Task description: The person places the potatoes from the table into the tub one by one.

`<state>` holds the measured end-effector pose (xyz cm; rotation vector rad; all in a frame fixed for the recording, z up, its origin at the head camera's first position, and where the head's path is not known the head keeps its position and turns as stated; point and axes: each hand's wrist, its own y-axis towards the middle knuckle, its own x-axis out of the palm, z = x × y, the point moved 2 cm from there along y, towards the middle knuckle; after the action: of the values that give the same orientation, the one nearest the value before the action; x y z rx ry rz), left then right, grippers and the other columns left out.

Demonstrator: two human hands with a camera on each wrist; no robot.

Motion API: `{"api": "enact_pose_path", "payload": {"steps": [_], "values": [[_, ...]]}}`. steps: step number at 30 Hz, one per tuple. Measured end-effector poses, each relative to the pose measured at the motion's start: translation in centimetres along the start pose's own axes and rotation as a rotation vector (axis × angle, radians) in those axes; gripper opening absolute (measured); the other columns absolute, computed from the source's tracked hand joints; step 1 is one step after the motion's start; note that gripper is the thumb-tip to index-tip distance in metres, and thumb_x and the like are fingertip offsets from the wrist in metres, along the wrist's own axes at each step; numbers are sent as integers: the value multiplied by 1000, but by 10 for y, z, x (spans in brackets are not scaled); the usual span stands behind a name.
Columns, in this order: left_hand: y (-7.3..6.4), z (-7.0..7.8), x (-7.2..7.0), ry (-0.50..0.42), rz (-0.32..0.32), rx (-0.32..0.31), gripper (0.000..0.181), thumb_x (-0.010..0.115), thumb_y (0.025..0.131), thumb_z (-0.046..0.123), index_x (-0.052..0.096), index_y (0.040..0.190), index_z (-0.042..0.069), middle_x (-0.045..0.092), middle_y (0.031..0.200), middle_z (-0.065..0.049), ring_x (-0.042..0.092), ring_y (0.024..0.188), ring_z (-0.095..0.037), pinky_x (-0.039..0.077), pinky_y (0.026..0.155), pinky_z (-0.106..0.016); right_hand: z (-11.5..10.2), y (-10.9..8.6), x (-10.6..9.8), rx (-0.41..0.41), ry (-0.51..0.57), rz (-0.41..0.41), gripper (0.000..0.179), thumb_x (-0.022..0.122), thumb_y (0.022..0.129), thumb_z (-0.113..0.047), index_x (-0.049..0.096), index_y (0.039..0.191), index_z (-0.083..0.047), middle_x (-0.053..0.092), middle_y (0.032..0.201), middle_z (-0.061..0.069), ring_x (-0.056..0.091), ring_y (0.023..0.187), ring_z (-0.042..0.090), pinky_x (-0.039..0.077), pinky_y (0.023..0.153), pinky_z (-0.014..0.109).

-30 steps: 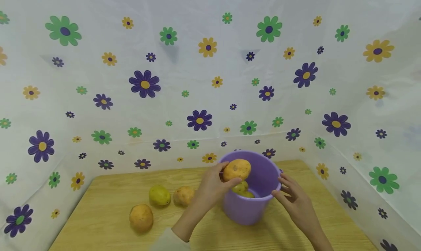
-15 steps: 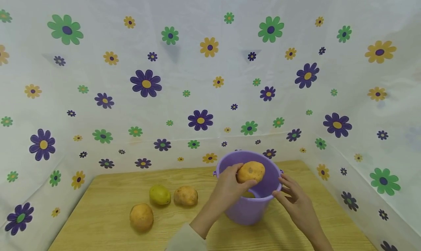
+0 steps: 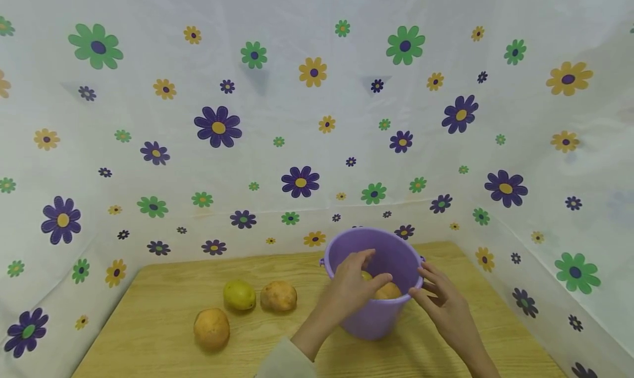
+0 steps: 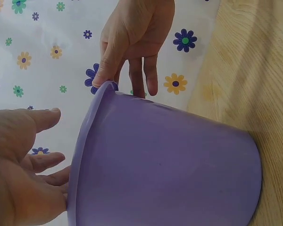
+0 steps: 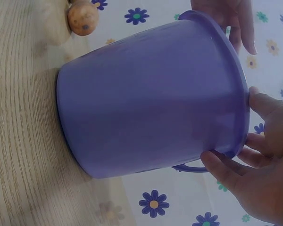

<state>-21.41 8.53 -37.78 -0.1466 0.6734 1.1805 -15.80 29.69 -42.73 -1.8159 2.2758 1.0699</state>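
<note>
A purple bucket (image 3: 373, 320) stands on the wooden table, its mouth tipped somewhat toward me. My left hand (image 3: 353, 281) reaches over the near left rim, thumb and fingers spread apart with nothing between them. Just below, inside the bucket, lies a potato (image 3: 388, 291) beside something yellow-green (image 3: 366, 275), partly hidden by the hand. At the right side, my right hand (image 3: 446, 301) holds the rim between thumb and fingers. The right wrist view also shows those fingertips against the rim, near the bucket's handle (image 5: 191, 168).
Left of the bucket lie a potato (image 3: 279, 296), a yellow-green oval fruit (image 3: 240, 295) and, closer to me, a rounder potato (image 3: 211, 328). A white flower-print sheet (image 3: 277, 103) encloses the table (image 3: 163, 290) at the back and sides.
My left hand carried the potato rightward over the bucket and let it go; it now lies inside. The right hand has stayed at the rim.
</note>
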Motion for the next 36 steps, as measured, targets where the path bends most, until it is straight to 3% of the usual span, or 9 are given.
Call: {"api": "enact_pose_path", "payload": {"steps": [7, 12, 17, 21, 36], "values": [[-1, 0, -1, -2, 15, 23, 57, 72, 98, 36, 57, 146, 8, 63, 134, -9, 60, 121, -23, 53, 102, -46, -1, 0, 0, 3, 3, -1, 51, 71, 99, -10, 54, 143, 8, 45, 155, 24, 64, 119, 44, 56, 85, 16], [-1, 0, -5, -24, 28, 44, 54, 72, 99, 31, 58, 144, 4, 64, 131, -14, 62, 119, -26, 54, 101, -45, -1, -1, 0, 11, 5, -9, 52, 71, 99, -11, 53, 144, 7, 43, 156, 24, 63, 119, 43, 55, 86, 16], [-2, -1, -11, -51, 34, 18, 55, 72, 98, 31, 57, 145, 5, 63, 133, -12, 62, 120, -26, 54, 101, -44, -1, -1, 0, 12, 6, -14, 52, 71, 99, -11, 53, 144, 8, 43, 156, 25, 63, 119, 43, 55, 86, 16], [-5, -4, -18, -99, 44, 6, 55, 72, 99, 31, 57, 144, 6, 62, 136, -10, 62, 122, -28, 54, 102, -43, -1, -1, -1, 4, 5, -13, 51, 71, 99, -10, 53, 144, 7, 43, 156, 25, 63, 119, 43, 56, 86, 16], [-17, -20, -56, -160, 108, 70, 51, 71, 99, 24, 57, 142, -1, 63, 135, -15, 62, 122, -33, 53, 103, -48, -2, 0, 0, 9, 9, -17, 51, 71, 99, -9, 53, 143, 8, 43, 156, 25, 62, 119, 43, 55, 86, 15]]}}
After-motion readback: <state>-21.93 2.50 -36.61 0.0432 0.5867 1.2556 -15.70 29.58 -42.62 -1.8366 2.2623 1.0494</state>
